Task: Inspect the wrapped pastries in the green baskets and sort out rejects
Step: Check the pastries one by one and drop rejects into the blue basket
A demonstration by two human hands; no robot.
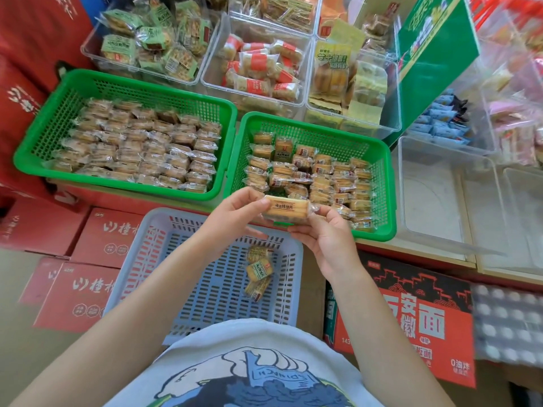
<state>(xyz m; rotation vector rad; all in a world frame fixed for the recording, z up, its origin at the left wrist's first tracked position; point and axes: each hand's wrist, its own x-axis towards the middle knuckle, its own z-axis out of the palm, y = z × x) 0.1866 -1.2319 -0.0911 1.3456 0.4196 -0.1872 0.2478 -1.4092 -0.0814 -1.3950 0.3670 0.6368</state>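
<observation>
Head view: left hand (pixel 236 211) and right hand (pixel 321 235) each pinch an end of one wrapped pastry (pixel 286 209), held over the near rim of the right green basket (pixel 385 183). Left green basket (pixel 126 83) sits beside it, packed in rows. Nearer, a grey basket (pixel 188 277) holds three pastries (pixel 258 271). Clear bins (pixel 296 92) of snacks stand far; red cartons (pixel 85 292) lie near left.

Both hands (pixel 282 221) pinch one wrapped pastry (pixel 286 211).
</observation>
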